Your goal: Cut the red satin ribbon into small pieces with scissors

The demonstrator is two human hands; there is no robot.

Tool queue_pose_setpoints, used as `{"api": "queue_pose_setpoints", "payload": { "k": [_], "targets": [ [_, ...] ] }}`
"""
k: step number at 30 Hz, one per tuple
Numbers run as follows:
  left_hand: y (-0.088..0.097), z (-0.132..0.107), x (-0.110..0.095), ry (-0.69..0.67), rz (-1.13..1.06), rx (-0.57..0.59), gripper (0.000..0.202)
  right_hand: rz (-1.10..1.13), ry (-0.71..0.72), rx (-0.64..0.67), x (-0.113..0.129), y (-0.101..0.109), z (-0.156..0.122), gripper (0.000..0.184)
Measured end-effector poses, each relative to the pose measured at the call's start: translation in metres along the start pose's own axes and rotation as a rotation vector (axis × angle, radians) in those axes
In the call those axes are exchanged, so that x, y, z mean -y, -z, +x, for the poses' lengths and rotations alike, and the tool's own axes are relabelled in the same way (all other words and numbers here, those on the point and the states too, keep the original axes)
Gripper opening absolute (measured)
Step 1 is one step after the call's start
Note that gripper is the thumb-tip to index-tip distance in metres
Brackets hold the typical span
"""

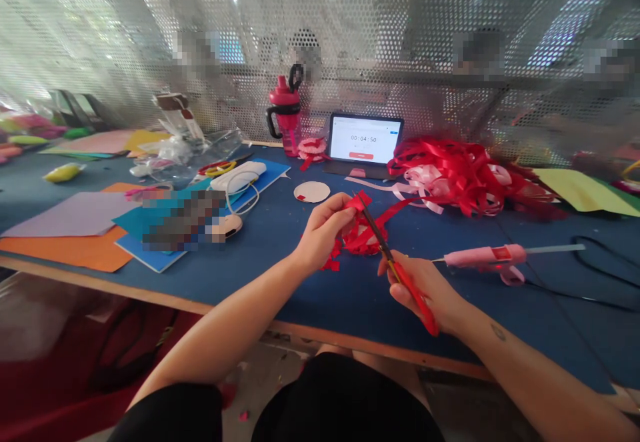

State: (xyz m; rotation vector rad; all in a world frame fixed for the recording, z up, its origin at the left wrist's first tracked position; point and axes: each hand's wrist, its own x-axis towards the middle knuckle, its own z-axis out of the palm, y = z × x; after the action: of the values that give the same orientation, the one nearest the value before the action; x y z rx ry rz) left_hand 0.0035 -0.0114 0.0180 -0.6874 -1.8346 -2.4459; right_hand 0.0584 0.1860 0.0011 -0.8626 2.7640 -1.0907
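My left hand (325, 229) is closed on the end of a red ribbon (358, 200), pinched between thumb and fingers. In my right hand (425, 289) are red-handled scissors (417, 302), their dark blades lying across the ribbon close to my left fingertips. Whether the blades are fully closed is hard to tell. Under the blades and my left hand lies a heap of red ribbon pieces (367, 239). From it, a strip runs back toward a big tangle of red and pink ribbon (460, 175). A round white disc (312, 192) with a small red scrap lies beyond my left hand.
A pink glue gun (485, 255) with its cord lies to the right. At the back stand a red bottle (286, 119) and a tablet (367, 139) showing a timer. Coloured sheets (75, 214), a white case (239, 177) and yellow-handled scissors (220, 169) lie left. The table's front edge is near me.
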Motion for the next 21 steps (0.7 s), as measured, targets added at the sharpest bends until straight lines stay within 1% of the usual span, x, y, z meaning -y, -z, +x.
{"api": "queue_pose_setpoints", "payload": {
  "k": [3, 7, 11, 17, 21],
  "targets": [
    [0.0012, 0.0010, 0.0005, 0.006, 0.008, -0.015, 0.016, -0.017, -0.011, 0.010, -0.0003, -0.0001, 0.0000, 0.064],
    [0.0027, 0.0019, 0.0005, -0.013, 0.046, -0.043, 0.021, -0.003, -0.011, 0.009, -0.0033, -0.0010, -0.0001, 0.069],
    [0.0041, 0.0013, -0.0012, -0.034, 0.073, -0.030, 0.023, 0.032, -0.019, 0.010, -0.0048, -0.0003, -0.0002, 0.068],
    [0.0032, 0.0006, -0.0024, 0.000, 0.110, -0.027, 0.020, 0.043, -0.010, 0.038, -0.0044, 0.0014, -0.0002, 0.072],
    [0.0031, 0.0009, -0.0012, -0.004, 0.134, -0.026, 0.018, 0.065, -0.003, 0.028, -0.0043, 0.0013, 0.0004, 0.074]
  ]
}}
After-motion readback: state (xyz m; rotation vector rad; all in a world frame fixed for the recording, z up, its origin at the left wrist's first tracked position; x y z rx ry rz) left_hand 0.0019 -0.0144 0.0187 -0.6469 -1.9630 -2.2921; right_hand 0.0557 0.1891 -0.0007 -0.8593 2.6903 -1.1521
